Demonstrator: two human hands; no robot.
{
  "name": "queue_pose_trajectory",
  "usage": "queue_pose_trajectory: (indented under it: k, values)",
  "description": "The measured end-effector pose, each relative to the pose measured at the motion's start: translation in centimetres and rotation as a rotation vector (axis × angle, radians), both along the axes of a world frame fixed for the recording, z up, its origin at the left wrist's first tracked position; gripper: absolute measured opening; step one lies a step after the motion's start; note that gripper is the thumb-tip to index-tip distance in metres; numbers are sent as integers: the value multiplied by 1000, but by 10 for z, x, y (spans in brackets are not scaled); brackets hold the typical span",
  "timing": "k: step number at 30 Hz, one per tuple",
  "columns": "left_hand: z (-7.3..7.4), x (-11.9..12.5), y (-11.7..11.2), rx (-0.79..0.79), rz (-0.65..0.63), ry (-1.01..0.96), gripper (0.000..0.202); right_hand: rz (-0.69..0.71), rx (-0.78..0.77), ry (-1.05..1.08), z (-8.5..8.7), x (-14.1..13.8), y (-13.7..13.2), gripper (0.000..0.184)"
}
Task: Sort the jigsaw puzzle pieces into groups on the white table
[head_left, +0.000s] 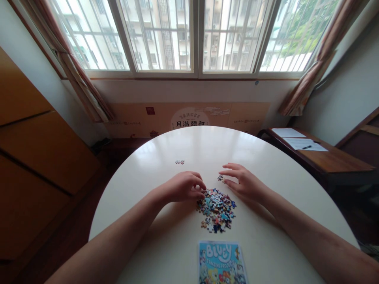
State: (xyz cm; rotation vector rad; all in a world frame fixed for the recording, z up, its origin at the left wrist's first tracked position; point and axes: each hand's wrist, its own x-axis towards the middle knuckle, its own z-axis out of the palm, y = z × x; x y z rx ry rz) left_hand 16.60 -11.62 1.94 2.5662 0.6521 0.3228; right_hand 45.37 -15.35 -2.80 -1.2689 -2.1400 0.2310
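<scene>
A heap of small jigsaw puzzle pieces (217, 209), blue, white and multicoloured, lies on the white round table (142, 244). At its upper left edge my left hand (188, 186) is curled, thumb and forefinger pinched at a puzzle piece mostly covered by the fingertips. My right hand (241, 179) rests farther back and to the right, fingers apart, beside a small cluster of pieces (220, 178); its thumb is close to them. Another little group of pieces (179, 162) lies apart at the back left.
In front of the heap lies a blue picture card (222, 262) with "Bluey" lettering. A wooden side table (340, 159) at the right carries papers (304, 144) and a pen. Orange cabinets (38, 165) stand left. A printed cardboard panel (133, 114) leans under the barred window.
</scene>
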Motion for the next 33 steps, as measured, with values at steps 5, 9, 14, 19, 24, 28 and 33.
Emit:
queue_pose_trajectory:
  k: [5, 9, 14, 19, 24, 28, 33]
  values:
    - [-1, 2, -2, 14, 6, 8, 10, 19, 33, 54, 6, -4, -3, 23]
    - [2, 3, -4, 9, 22, 20, 8, 60, 48, 69, 7, -7, -5, 27]
    - [4, 3, -2, -59, 37, 17, 8, 112, 69, 60, 9, -12, -9, 27]
    - [1, 1, 1, -83, 3, -36, 6, 148, 64, 46, 12, -17, -12, 30]
    - [-2, -1, 4, -100, -1, -51, 6, 180, 69, 24, 11, -19, -14, 28]
    - [-2, -2, 7, -198, -5, -99, 8, 207, 88, 31, 13, -23, -17, 24]
    - [3, 4, 1, -304, 48, -207, 14, 190, 149, 62, 22, -33, -28, 12]
